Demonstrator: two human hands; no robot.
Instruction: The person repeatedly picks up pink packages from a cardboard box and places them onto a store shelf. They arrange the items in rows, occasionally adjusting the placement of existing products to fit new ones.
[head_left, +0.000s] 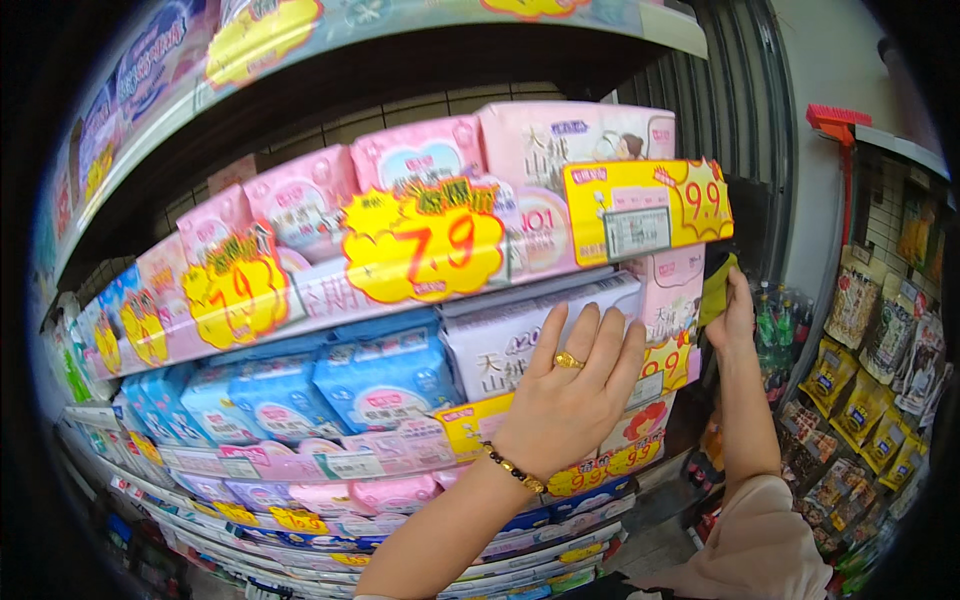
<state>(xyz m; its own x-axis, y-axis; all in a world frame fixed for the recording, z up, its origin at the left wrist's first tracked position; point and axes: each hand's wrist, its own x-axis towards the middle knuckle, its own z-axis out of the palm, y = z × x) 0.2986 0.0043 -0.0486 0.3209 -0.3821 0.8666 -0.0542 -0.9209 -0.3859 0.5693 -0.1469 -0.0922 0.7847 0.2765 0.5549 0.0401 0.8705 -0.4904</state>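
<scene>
My left hand (570, 382), with a gold ring and a beaded bracelet, is in front of the middle shelf. Its fingers are spread over a lavender sanitary pad package (487, 349); whether they touch it is unclear. At the right end of the same shelving, my right hand (731, 311) grips a yellow-green cloth (718, 296), partly hidden behind the shelf corner. A tall pink package (664, 289) stands between the two hands. Blue packages (386, 375) line the shelf to the left.
Pink packages (416, 150) fill the shelf above, fronted by a yellow price tag (424, 244). The upper shelf edge (671, 30) juts out overhead. At right are green bottles (766, 322), a red broom (840, 116) and hanging snack bags (855, 405).
</scene>
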